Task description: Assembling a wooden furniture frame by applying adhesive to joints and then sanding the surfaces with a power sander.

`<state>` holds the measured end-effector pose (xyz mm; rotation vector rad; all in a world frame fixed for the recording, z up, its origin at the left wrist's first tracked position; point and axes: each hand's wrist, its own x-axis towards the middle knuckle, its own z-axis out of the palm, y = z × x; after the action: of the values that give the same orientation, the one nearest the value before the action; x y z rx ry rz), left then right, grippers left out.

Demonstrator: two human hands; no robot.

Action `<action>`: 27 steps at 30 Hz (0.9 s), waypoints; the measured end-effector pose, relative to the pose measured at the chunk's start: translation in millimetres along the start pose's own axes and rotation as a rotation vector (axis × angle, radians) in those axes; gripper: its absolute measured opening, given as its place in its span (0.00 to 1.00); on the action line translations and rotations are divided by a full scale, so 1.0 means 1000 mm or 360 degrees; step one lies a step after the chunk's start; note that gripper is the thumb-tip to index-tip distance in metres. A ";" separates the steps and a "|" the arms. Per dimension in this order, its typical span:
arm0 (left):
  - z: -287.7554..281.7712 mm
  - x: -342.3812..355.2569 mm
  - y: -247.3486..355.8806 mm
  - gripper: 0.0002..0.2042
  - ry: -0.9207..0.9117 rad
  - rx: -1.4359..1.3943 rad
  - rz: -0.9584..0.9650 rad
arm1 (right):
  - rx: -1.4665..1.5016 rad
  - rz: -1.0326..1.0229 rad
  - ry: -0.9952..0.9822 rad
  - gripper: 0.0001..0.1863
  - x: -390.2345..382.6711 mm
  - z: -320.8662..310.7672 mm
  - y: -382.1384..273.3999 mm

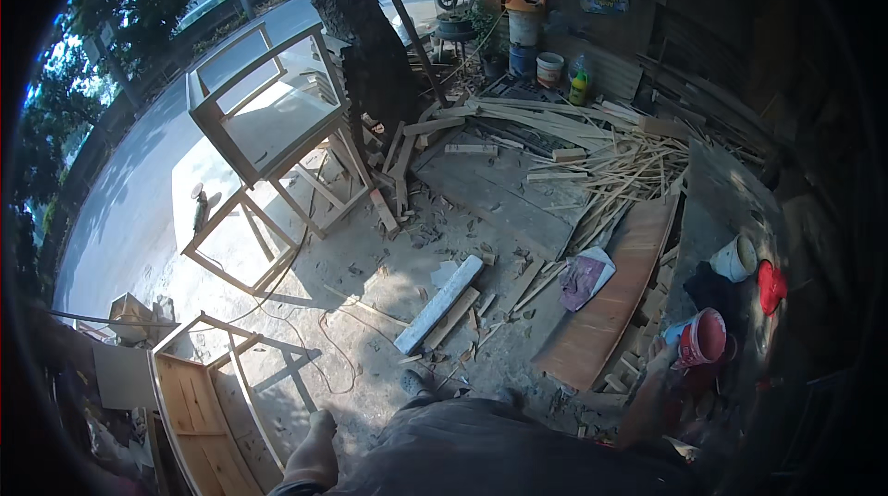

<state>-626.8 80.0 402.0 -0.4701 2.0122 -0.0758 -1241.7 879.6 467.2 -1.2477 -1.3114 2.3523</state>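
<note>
My left hand [322,424] hangs low beside the light wooden frame [242,383] at the lower left. Its fingers point away from me and are too small to make out. On the right, my right hand [659,359] is against or just beside the left side of a red and blue bucket [705,337] whose mouth faces up toward me. Shadow hides how its fingers lie. Past that bucket a white pail [735,259] and a red cloth-like thing [771,287] rest on a grey board [698,209].
A brown plywood sheet [592,330] carries a purple and white cloth [585,278]. Ahead lie a pale beam [438,305], thin wood strips [615,159] and a cord [326,348]. Cabinet frames [268,117] stand before a tree trunk [356,34]. A power tool [199,209] sits left.
</note>
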 end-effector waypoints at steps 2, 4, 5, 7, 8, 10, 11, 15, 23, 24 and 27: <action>0.054 -0.036 -0.026 0.12 -0.0135 -0.1219 0.0187 | -0.0505 0.0079 -0.0037 0.32 -0.014 0.027 0.043; 0.105 -0.071 -0.025 0.13 -0.0239 -0.2532 0.0312 | -0.0865 0.0264 -0.0253 0.24 -0.078 0.086 0.125; 0.108 -0.043 0.015 0.13 -0.0249 -0.2524 0.0319 | -0.1073 0.0444 -0.0342 0.18 -0.103 0.094 0.162; 0.075 -0.076 0.014 0.15 -0.0123 -0.2999 -0.0532 | -0.1583 0.0617 -0.0779 0.14 -0.175 0.129 0.243; 0.096 -0.075 0.008 0.15 -0.0072 -0.3062 -0.0548 | -0.2049 0.0433 -0.1068 0.14 -0.208 0.132 0.283; 0.116 -0.047 -0.025 0.15 0.0040 -0.3229 -0.0603 | -0.2643 0.0374 -0.1516 0.11 -0.279 0.152 0.348; 0.114 -0.030 -0.052 0.15 0.0093 -0.3307 -0.0626 | -0.2681 0.0408 -0.1537 0.14 -0.302 0.159 0.389; 0.095 0.012 -0.143 0.16 0.0235 -0.3606 -0.0706 | -0.3163 -0.0304 -0.2195 0.23 -0.347 0.171 0.534; 0.158 -0.001 -0.280 0.21 0.0739 -0.4249 -0.1247 | -0.3580 -0.0543 -0.2299 0.20 -0.575 0.416 0.681; 0.155 -0.002 -0.309 0.16 0.0711 -0.4200 -0.1342 | -0.3488 -0.0528 -0.2314 0.21 -0.581 0.441 0.707; 0.189 0.006 -0.354 0.13 0.0820 -0.4311 -0.1551 | -0.3372 -0.0757 -0.2850 0.15 -0.674 0.524 0.786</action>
<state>-361.2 -221.0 397.1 -2.9541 0.5585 2.1773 -1017.9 -256.7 395.5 -1.0833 1.9415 -0.1244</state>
